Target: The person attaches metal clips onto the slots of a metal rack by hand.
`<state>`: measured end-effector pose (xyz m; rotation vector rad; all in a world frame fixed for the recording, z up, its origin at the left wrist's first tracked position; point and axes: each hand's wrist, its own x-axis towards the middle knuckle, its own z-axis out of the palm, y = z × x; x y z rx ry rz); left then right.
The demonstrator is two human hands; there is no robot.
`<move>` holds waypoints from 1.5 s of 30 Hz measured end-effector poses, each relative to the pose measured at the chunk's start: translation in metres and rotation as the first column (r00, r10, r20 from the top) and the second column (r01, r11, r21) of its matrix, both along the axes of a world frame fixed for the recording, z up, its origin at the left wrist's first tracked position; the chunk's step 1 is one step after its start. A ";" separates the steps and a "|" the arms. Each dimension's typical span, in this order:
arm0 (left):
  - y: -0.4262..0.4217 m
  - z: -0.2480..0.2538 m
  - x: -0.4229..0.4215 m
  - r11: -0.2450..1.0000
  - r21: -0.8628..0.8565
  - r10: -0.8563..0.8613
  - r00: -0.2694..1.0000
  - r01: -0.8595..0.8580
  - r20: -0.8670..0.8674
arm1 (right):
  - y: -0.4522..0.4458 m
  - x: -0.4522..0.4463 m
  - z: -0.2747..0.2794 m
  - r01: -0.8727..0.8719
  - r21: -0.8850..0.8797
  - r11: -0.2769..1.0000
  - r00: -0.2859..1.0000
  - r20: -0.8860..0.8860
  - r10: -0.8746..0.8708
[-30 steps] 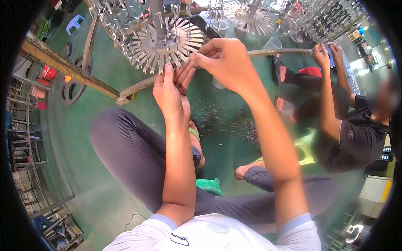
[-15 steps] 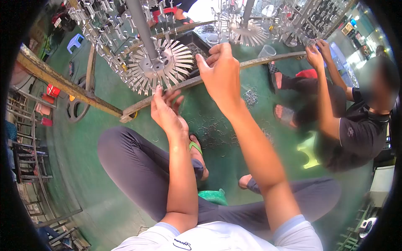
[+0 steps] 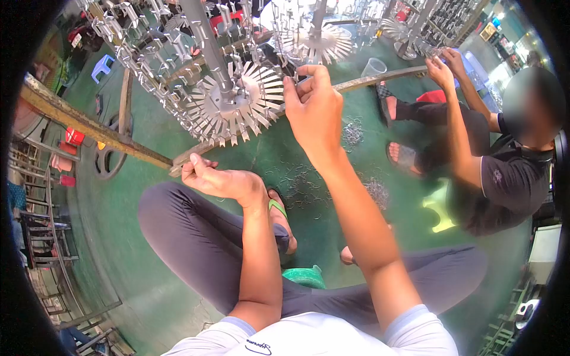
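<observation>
In front of me a round metal disc (image 3: 208, 105) with notched, comb-like fingers around its rim hangs on a grey upright rod (image 3: 209, 44). My right hand (image 3: 314, 113) is raised at the disc's right edge, thumb and fingers curled together. What it may hold is too small to make out. Below the disc's left side is my left hand (image 3: 222, 184), apart from the rim, with its fingers bent and the thumb against them. Anything between those fingertips is hidden. Small metal clips (image 3: 145, 71) hang in rows to the left of the rod.
A wooden bar (image 3: 380, 78) runs behind my hands, joining a worn beam (image 3: 95, 127) at left. A second notched disc (image 3: 317, 43) hangs farther back. Metal pieces (image 3: 353, 132) lie on the green floor. At right a co-worker (image 3: 510, 184) sits with both hands raised.
My left hand has moved left and down, away from the disc's rim, and its fingers have curled. The disc has shifted slightly right and down. My right hand has barely moved.
</observation>
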<state>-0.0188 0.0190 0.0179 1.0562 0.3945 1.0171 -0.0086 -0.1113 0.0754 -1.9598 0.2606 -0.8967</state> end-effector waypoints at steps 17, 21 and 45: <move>-0.020 0.027 -0.018 0.877 0.237 -0.458 0.877 0.418 0.147 | -0.011 -0.008 -0.014 -0.094 -0.058 0.994 0.959 0.263 0.106; -0.032 0.023 -0.012 0.734 0.357 -0.598 0.799 0.578 -0.064 | -0.016 -0.016 -0.017 -0.134 -0.108 0.985 0.947 0.278 0.159; -0.028 0.046 -0.024 0.558 0.523 -0.619 0.743 0.645 -0.256 | -0.003 -0.050 -0.032 -0.322 0.245 0.914 0.927 0.279 0.252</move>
